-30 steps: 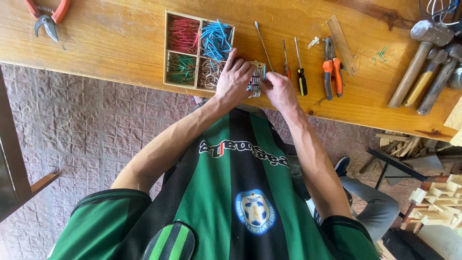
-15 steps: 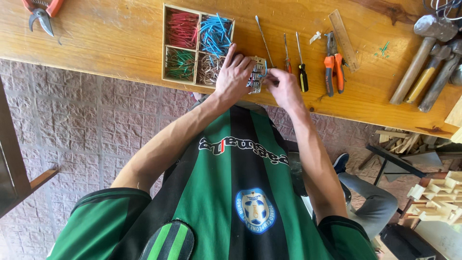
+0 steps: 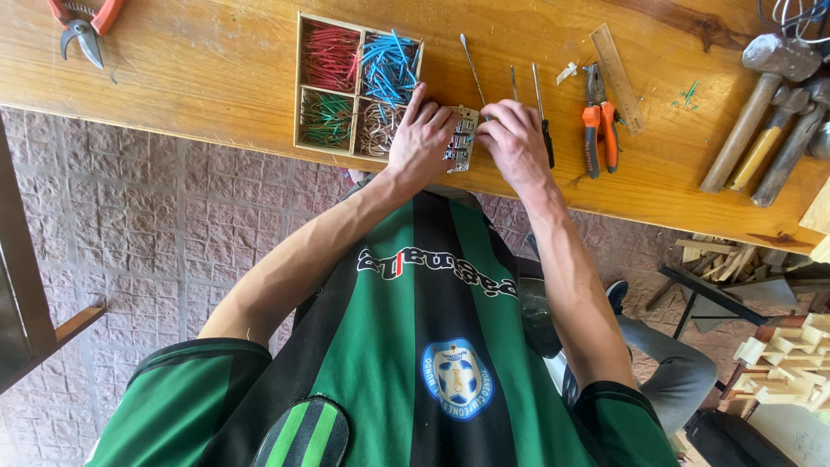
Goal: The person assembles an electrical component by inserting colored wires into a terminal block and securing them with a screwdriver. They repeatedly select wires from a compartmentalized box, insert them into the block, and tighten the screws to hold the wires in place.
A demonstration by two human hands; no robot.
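A small metal-framed electrical part (image 3: pixel 462 138) with grey and white pieces lies near the front edge of the wooden workbench (image 3: pixel 216 78). My left hand (image 3: pixel 421 138) covers its left side and grips it. My right hand (image 3: pixel 513 141) pinches its right side with fingers curled. Beside my left hand stands a wooden box (image 3: pixel 356 85) with compartments of red, blue, green and pale wire pieces.
Thin screwdrivers (image 3: pixel 474 73), orange-handled pliers (image 3: pixel 598 130) and a wooden ruler (image 3: pixel 616 78) lie right of my hands. Hammers (image 3: pixel 761 112) lie at the far right. Red-handled cutters (image 3: pixel 82 24) lie at the far left. Wood scraps (image 3: pixel 778 355) sit on the floor at the right.
Both hands stay on the part. My fingers have shifted slightly on it, and the view has moved a little.
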